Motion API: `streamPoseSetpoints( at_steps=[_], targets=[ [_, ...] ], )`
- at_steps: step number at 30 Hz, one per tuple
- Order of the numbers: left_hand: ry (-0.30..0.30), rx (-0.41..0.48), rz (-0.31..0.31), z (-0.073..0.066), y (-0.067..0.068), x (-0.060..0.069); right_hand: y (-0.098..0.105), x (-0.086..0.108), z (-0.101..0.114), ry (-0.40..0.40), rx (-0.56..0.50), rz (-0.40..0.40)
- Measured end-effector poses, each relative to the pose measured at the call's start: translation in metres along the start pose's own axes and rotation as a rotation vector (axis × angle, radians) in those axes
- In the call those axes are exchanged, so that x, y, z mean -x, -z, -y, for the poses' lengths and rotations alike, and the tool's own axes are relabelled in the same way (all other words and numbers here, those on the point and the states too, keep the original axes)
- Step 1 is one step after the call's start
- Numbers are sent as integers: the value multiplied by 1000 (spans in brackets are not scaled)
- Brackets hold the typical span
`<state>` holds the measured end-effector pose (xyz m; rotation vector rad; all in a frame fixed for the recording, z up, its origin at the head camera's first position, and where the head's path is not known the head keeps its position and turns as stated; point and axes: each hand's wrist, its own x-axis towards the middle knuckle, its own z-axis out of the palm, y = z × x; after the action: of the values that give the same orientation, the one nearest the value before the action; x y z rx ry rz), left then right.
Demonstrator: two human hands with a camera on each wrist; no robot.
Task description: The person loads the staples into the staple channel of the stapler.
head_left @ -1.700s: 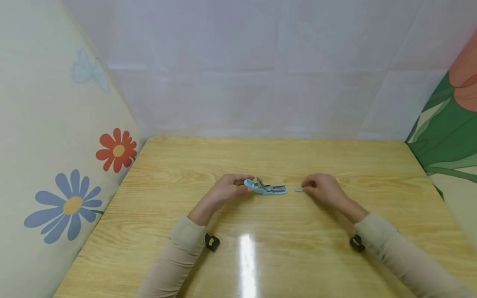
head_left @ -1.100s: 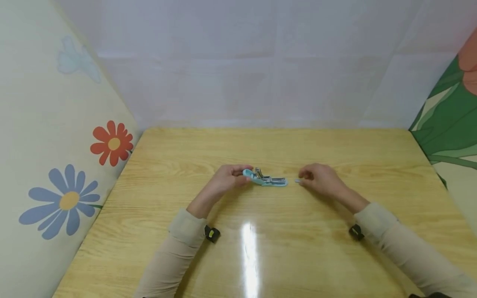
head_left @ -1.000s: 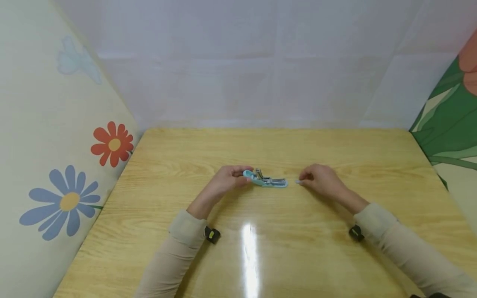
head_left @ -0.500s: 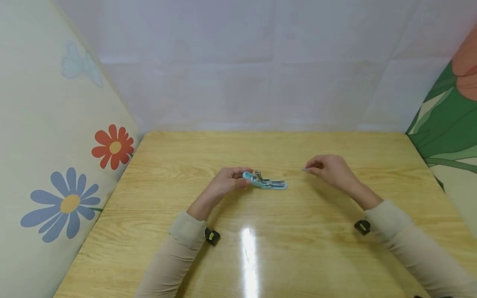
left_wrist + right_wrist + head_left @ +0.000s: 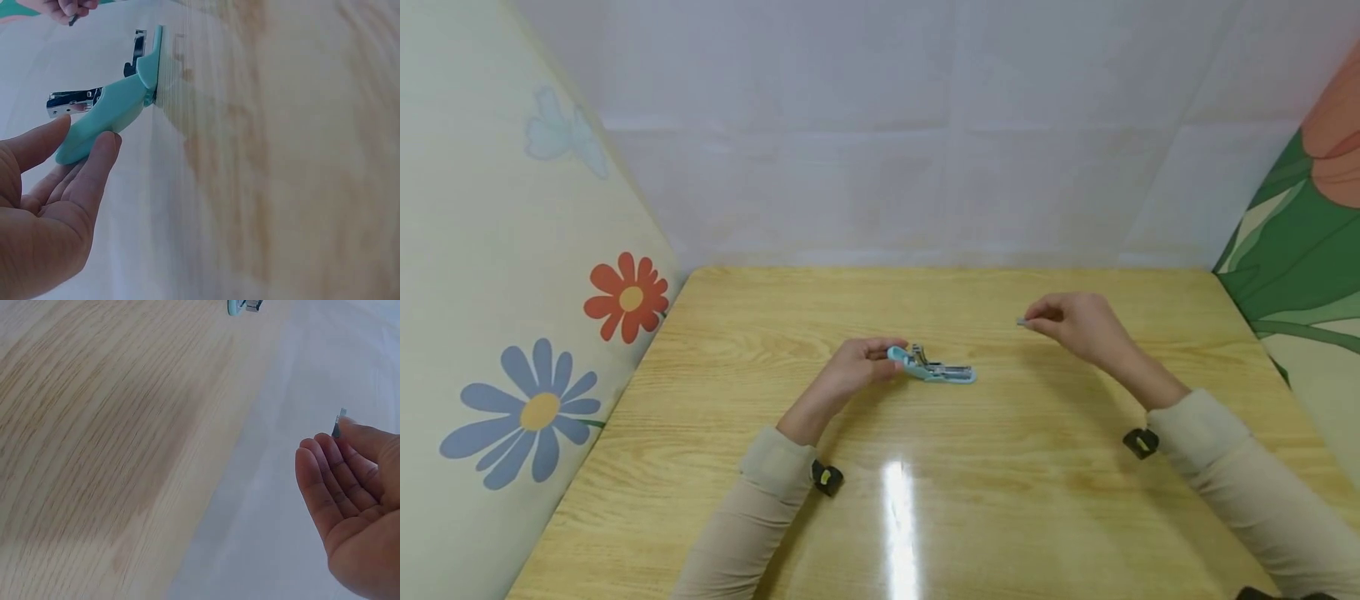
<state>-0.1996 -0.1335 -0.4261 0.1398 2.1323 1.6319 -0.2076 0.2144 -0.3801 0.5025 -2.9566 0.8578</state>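
Note:
A mint-green stapler (image 5: 951, 377) lies opened out on the wooden table, its metal magazine showing on the base and its top arm swung back to the left. My left hand (image 5: 852, 367) grips the end of that top arm between thumb and fingers; the left wrist view shows the stapler (image 5: 115, 106) tilted up there. Above the table, to the right of the stapler, my right hand (image 5: 1082, 325) pinches a small strip of staples (image 5: 1022, 322). The strip (image 5: 339, 423) sticks out past the thumb tip in the right wrist view.
The light wooden table (image 5: 1000, 492) spreads under both arms. A white sheet (image 5: 880, 167) hangs behind its far edge. Flower-printed panels (image 5: 542, 412) stand along the left and right sides.
My right hand has lifted off the table with the staple strip and moved up, away from the stapler to the right. The left hand keeps its grip on the stapler, nearly still.

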Motion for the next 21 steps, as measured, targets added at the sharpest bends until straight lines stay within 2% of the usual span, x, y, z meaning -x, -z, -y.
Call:
streamPoseSetpoints(
  at_steps=[21],
  targets=[
    [16,25,-24,-1,-4,-3,-20,-22,27,58,-48,2]
  ],
)
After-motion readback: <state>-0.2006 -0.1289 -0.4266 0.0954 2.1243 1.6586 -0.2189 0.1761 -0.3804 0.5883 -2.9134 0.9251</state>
